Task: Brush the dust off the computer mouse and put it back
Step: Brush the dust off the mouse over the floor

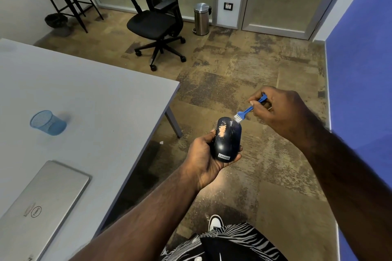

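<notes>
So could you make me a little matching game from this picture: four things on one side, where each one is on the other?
Things:
1. computer mouse
2. blue brush
3. silver laptop
4. blue mesh cup

Places:
A. lying closed on the grey table, near corner
B. held in the right hand
C. on its side on the table
D. held in the left hand

Pairs: 1-D, 2-B, 3-A, 4-C

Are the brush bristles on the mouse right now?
Touching. The head view shows the brush bristles meeting the front of the mouse, with no gap showing.
</notes>
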